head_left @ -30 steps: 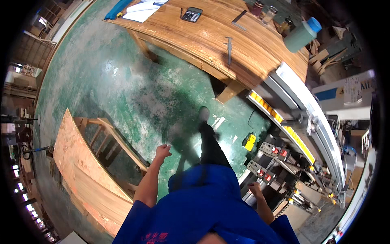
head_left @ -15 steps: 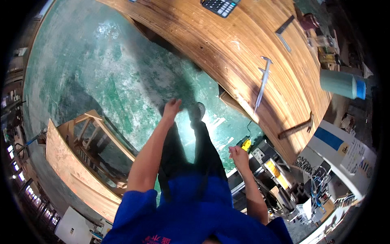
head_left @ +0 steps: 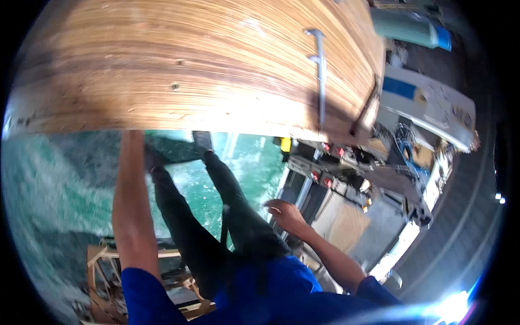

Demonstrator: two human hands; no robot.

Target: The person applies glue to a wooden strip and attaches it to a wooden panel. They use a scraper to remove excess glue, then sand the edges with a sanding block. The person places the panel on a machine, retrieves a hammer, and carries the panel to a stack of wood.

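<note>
Tabletop (head_left: 216,59) of striped brown wood across the far side, with grain running left to right, glare along its straight near edge, and the left hand hidden just beyond that edge. Nearer, green floor (head_left: 62,189), worn and smeared with pale patches. To the right, metal machinery (head_left: 325,189) with flat plates, boxy blocks and red knobs. Far right, a smooth white box (head_left: 433,103) with a blue patch. Near left, an open frame (head_left: 96,253) of straight wooden bars. Also left, a bare left forearm (head_left: 132,200) reaching to the tabletop; finger state impossible to tell. Far right, a rounded greenish bottle (head_left: 403,27), blue-capped. Beside the machinery, the right hand (head_left: 286,214), fingers bent, too blurred to tell how tightly. Right on the tabletop, a slim metal caliper (head_left: 322,76); farther right, a dark, narrow tool (head_left: 365,105), blurred.
</note>
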